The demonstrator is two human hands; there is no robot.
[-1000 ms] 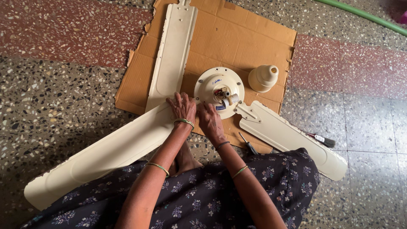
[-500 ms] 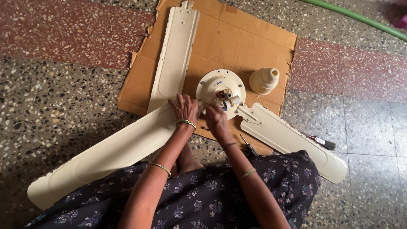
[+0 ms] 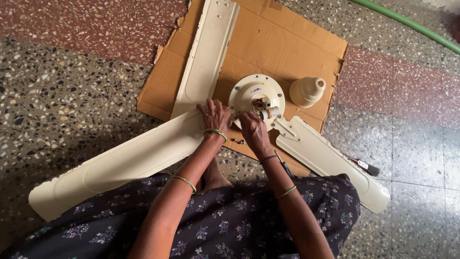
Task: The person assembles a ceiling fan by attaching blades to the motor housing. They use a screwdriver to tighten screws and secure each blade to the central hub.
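Cream fan motor [image 3: 253, 96] sits on brown cardboard [image 3: 287, 52]. Left hand [image 3: 214, 116] rests fingers curled on a long blade's [image 3: 124, 160] end; right hand [image 3: 253, 132] touches the motor's rim, grip hidden. Small blue label on top.

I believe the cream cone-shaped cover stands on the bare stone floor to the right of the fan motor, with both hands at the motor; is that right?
Not quite. In the head view the cone cover stands on the cardboard, not on the bare floor. The rest holds: it is to the right of the fan motor, and the left hand and right hand are both at the motor.
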